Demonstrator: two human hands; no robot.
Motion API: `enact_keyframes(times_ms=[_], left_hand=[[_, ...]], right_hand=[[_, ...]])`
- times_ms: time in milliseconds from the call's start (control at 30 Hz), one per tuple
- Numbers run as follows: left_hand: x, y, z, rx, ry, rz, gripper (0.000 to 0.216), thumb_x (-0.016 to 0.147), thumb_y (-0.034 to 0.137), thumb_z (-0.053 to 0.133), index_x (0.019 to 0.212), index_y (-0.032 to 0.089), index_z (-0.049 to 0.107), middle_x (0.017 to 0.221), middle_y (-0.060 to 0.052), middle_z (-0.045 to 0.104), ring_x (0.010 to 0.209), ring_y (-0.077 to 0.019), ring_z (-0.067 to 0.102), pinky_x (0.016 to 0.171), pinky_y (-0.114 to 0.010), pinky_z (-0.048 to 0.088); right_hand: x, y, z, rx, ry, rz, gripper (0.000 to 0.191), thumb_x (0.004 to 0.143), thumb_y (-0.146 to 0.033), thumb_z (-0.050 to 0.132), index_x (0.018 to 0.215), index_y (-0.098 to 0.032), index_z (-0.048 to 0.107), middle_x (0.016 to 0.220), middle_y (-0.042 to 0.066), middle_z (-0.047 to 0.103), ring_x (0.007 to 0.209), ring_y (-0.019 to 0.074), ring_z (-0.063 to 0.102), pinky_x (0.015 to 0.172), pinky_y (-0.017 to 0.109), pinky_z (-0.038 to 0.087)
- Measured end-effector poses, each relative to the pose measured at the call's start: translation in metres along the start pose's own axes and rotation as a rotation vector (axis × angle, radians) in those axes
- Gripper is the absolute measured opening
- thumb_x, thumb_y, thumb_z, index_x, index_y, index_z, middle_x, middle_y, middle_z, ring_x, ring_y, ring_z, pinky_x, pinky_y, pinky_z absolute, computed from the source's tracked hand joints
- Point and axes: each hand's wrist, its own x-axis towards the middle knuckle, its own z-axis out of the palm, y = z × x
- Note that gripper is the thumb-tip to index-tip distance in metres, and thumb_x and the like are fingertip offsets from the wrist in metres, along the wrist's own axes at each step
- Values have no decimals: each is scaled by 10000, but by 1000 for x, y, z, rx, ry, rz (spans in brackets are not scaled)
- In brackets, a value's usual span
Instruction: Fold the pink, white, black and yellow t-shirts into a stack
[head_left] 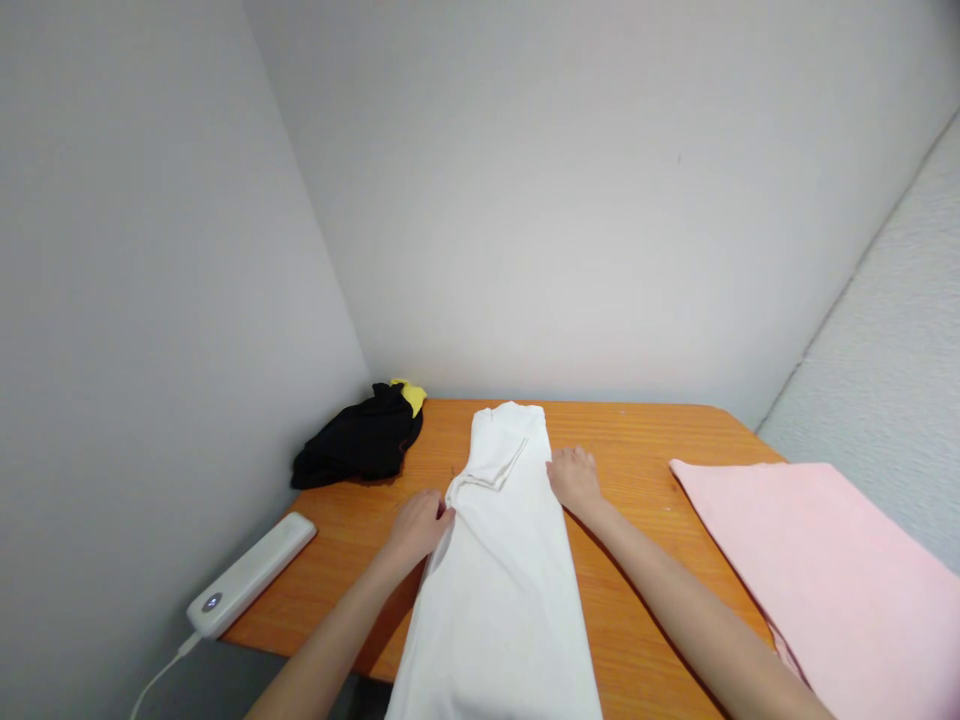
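Note:
A white shirt [510, 590], folded into a long narrow strip, runs from the far part of the table towards me and past the bottom of the view. One sleeve [495, 462] lies folded back over its upper part. At the strip's left edge, just below the sleeve fold, my left hand [420, 525] is closed, pinching the cloth between thumb and fingers. My right hand [576, 478] is at the opposite edge, a little farther away, with its fingers curled at the fabric; their tips are partly hidden.
The wooden table [637, 440] meets grey walls at the back and left. A black cloth heap [360, 440] with a yellow piece [411, 396] lies back left. On the left edge sits a white power bank [255, 570] with a cable [165, 668]. Flat pink cloth [832, 560] covers the right side.

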Motion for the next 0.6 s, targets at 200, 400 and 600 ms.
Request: enact_keyframes(times_ms=[200,400,600], left_hand=[[19,22,12,0,1,-16,187,885,278,494,841,167,639,901,-80,694,863,-205,629,731,-279,400],[13,23,10,-23,-24,-10,234,895,321,491,807,168,644,874,-79,701,827,-199,634,696,-272,395],[4,21,10,-48,-46,-13,307,911,401,472,784,183,646,850,-70,703,806,-199,634,678,-270,391]], right_hand=[[12,29,-12,-52,57,44,329,976,-260,391,1050,-48,630,1054,226,618,1056,325,491,848,405,327],[-10,21,-45,-65,85,-79,254,942,-330,523,1042,-112,604,1063,163,600,1042,290,478,854,373,323],[-96,-12,-92,141,49,-449,71,904,-249,580,879,-183,587,930,59,587,928,220,488,803,329,341]])
